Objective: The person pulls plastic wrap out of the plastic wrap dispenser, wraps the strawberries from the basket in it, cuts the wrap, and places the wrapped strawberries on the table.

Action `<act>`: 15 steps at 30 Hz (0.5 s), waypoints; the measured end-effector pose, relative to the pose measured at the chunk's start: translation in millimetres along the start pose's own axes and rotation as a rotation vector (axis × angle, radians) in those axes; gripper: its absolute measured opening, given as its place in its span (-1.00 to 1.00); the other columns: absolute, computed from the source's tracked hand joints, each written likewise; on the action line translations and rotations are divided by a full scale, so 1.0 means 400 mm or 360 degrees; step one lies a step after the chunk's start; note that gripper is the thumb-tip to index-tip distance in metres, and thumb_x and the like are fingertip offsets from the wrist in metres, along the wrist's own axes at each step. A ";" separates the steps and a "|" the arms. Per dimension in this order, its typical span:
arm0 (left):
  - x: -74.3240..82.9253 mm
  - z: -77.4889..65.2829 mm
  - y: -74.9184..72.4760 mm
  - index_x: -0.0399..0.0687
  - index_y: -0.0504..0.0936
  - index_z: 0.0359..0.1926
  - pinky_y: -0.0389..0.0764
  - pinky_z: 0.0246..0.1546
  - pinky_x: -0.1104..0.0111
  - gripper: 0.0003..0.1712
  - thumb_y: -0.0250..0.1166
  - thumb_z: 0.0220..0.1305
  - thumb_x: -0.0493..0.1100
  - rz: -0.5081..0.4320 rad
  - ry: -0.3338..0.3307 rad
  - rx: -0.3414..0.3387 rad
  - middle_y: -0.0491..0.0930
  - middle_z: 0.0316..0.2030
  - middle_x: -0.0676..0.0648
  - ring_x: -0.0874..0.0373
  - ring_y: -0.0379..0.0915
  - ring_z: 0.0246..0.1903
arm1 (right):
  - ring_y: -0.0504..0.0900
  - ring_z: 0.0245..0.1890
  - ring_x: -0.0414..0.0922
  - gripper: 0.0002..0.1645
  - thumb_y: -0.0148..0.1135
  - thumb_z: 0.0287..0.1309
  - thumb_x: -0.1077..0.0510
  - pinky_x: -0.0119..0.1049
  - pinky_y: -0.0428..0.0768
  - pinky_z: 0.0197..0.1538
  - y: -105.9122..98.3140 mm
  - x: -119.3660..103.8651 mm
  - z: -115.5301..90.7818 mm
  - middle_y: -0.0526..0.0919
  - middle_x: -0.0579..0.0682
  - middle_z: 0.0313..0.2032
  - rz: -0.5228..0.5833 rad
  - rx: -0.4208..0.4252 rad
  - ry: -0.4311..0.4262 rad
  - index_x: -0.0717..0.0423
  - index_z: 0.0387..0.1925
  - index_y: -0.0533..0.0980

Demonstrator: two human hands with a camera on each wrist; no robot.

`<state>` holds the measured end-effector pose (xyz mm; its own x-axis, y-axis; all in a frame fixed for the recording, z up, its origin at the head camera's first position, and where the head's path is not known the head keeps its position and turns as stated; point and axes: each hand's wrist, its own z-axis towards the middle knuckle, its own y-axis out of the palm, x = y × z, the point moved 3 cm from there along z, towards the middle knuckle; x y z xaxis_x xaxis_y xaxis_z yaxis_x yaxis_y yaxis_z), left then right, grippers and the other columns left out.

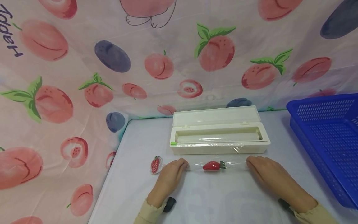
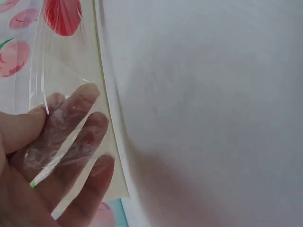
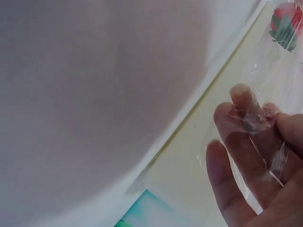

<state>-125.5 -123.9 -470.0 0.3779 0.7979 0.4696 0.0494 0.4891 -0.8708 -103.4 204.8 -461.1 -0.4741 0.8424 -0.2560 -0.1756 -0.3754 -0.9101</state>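
Between the two hands stretches a strip of clear plastic wrap, with a red strawberry with green leaves in its middle. My left hand pinches the strip's left end between thumb and forefinger. At the other end my right hand pinches the gathered wrap. Both wrist views show the film lying over the fingers and the strawberry in line with it. A second strawberry, enclosed in wrap, lies on the table just left of my left hand.
Behind the strip stands a long cream wrap dispenser, lid raised, with a roll of film inside and a green slider at its left front. A blue plastic basket sits at the right. Fruit-patterned cloth hangs behind the white table.
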 end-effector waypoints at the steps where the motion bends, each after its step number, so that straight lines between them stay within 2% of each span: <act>1: -0.001 0.002 0.001 0.04 0.63 -0.21 0.63 -0.22 0.30 -0.85 0.14 0.48 -0.11 -0.0017 -0.0016 0.0015 0.69 -0.34 0.08 0.22 0.61 -0.28 | 0.55 -0.43 -0.19 -0.87 0.23 0.26 0.29 -0.11 0.54 -0.37 0.000 0.000 0.003 0.54 -0.20 -0.47 0.0012 0.0002 0.0028 -0.01 -0.31 0.49; 8: -0.009 0.015 0.004 0.02 0.68 -0.27 0.51 -0.41 0.45 -0.83 0.19 0.45 -0.11 -0.0213 -0.0176 0.0136 0.64 -0.48 0.13 0.33 0.43 -0.49 | 0.44 -0.52 -0.23 -0.85 0.25 0.26 0.27 -0.14 0.49 -0.45 0.003 0.007 0.020 0.51 -0.19 -0.53 0.0053 0.0031 0.0158 -0.01 -0.38 0.47; 15: -0.018 0.026 0.003 -0.03 0.72 -0.36 0.53 -0.45 0.50 -0.82 0.28 0.38 -0.11 -0.0364 -0.0333 0.0267 0.72 -0.53 0.10 0.39 0.55 -0.51 | 0.26 -0.63 -0.27 -0.89 0.28 0.26 0.24 -0.30 0.30 -0.56 0.006 0.009 0.035 0.36 -0.23 -0.66 0.0006 0.0069 0.0178 0.07 -0.35 0.49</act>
<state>-137.6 -125.4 -472.7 0.1762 0.7074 0.6845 -0.0483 0.7007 -0.7118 -117.6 201.7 -459.8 -0.3758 0.8780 -0.2965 -0.2123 -0.3931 -0.8947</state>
